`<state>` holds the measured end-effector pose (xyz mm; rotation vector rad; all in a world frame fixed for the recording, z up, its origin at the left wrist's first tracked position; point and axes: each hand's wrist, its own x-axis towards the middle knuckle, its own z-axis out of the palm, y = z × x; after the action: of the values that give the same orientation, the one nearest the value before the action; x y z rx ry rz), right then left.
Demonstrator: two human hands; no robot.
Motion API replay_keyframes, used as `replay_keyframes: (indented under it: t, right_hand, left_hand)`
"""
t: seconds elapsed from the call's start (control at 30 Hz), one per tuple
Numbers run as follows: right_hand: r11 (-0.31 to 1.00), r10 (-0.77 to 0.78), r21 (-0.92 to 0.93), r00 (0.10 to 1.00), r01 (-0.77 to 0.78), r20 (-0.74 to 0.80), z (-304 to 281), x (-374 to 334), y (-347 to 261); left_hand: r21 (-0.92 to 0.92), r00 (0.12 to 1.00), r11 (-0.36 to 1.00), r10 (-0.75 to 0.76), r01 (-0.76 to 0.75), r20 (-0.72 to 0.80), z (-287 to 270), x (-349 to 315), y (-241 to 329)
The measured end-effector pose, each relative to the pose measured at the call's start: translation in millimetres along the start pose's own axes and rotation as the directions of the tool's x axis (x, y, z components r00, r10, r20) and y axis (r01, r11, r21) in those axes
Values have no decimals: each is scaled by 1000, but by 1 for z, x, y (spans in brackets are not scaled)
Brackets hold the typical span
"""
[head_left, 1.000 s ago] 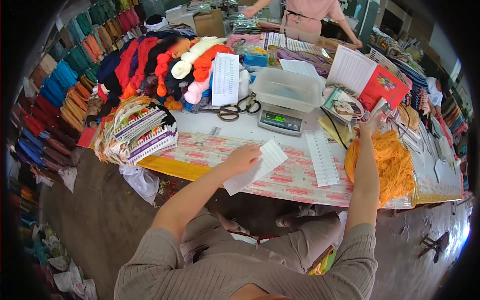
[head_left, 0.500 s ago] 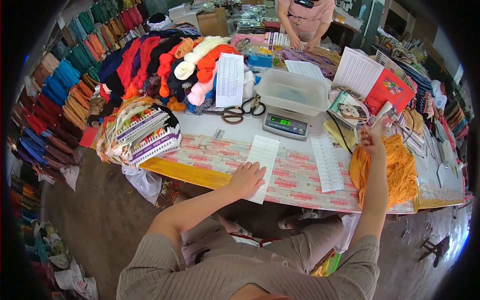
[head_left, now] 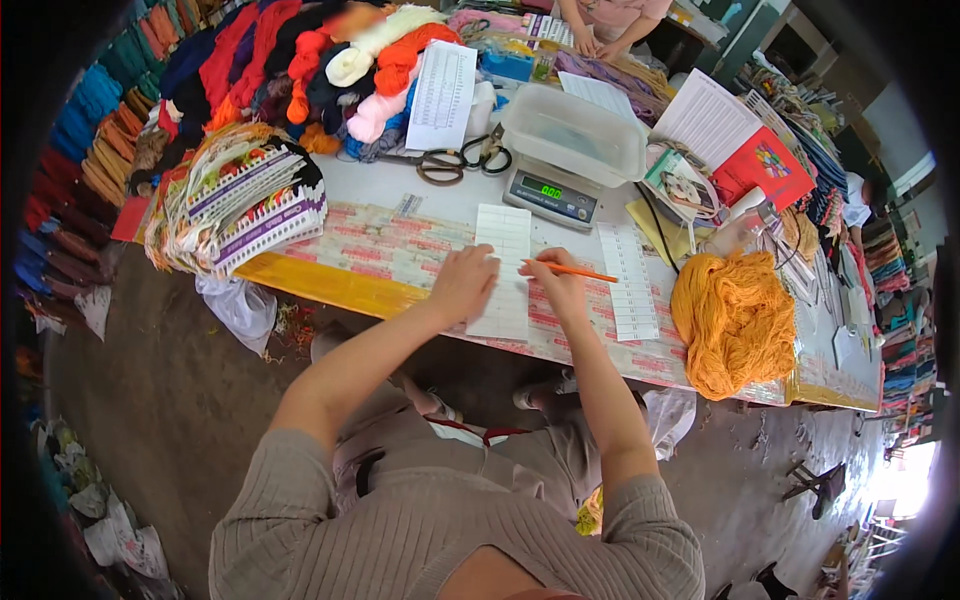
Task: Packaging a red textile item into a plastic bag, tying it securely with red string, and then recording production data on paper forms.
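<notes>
Both hands are down at the near edge of the table [head_left: 300, 275], close together over one narrow white paper slip [head_left: 503, 262]. The left hand [head_left: 462, 283] lies flat on the slip's lower left part, fingers curled loosely over it and pinning it to the patterned table cover. The right hand [head_left: 557, 285] sits just beside it on the slip's right edge, fingers pinched shut around an orange pencil [head_left: 575, 271] that points out to the right, its tip reaching toward a second white slip [head_left: 630, 282] lying just beside the first.

Right of that second slip, a big heap of orange yarn [head_left: 738, 318] rests on the table. Behind the slips stands a small digital scale [head_left: 553, 196] with a green lit display, carrying a clear plastic tub [head_left: 575, 132]. Left of the scale lie black-handled scissors [head_left: 455, 160], and beyond them a printed sheet [head_left: 441, 82] leans on a pile of yarn skeins [head_left: 300, 60] in red, orange, cream and pink. At the far left of the table sits a stack of yarn sample cards [head_left: 240, 195]. Right of the scale, a red booklet [head_left: 762, 166] and loose papers crowd the surface. Across the table, another person's hands [head_left: 590, 42] rest at the far edge.
</notes>
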<state>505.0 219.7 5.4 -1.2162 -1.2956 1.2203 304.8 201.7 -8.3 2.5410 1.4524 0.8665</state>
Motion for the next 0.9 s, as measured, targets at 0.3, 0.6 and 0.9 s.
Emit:
replay_keyframes:
  t: [0.3,0.6,0.9]
  right_hand:
    - [902,-219,-392,974,181,-54,55,52,36]
    - [891,-167,-446,975,86,-145,63,51,48]
    - [863,-192,-497,969,91,-156,62,51,40]
  left_hand:
    - [-9,984,992,123,-123,125,-11,-12,-53]
    - [13,985,992,126,-128,117,-16,-9,-53]
    - [-42,984,994,103,-98,143,-21,-1,-50]
